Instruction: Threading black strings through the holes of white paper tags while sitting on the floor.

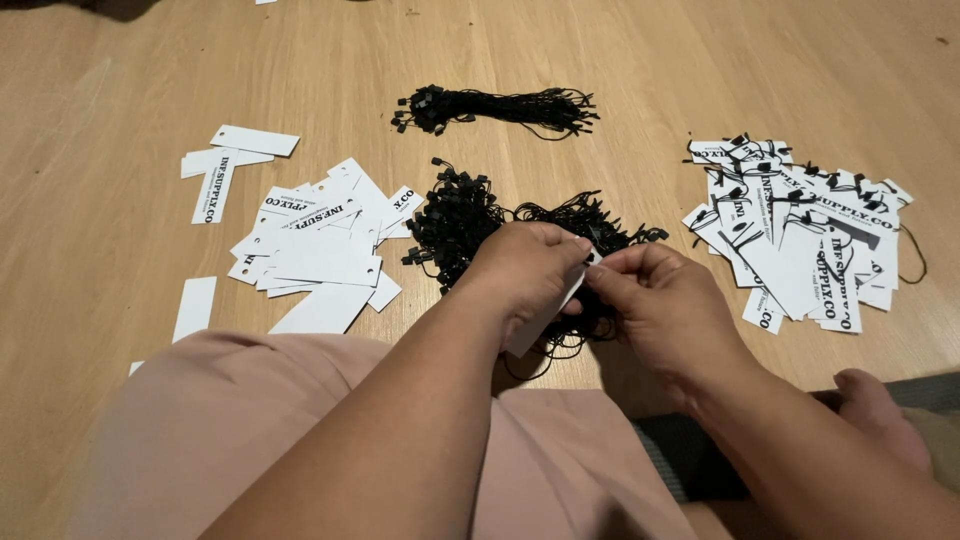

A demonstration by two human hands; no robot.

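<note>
Our grip is closed on both sides: our left hand (pixel 525 270) pinches a white paper tag (pixel 540 320), its long axis slanting down toward us, while the fingertips of our right hand (pixel 660 300) press together right at the tag's upper end, seemingly on a black string, too fine to tell. Just behind both hands lies the loose pile of black strings (pixel 470 215). Plain tags (pixel 320 250) sit toward the floor's left, strung tags (pixel 800 230) toward its right.

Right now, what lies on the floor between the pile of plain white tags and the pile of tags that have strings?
In the head view, a heap of loose black strings lies between them, and both hands meet over it.
</note>
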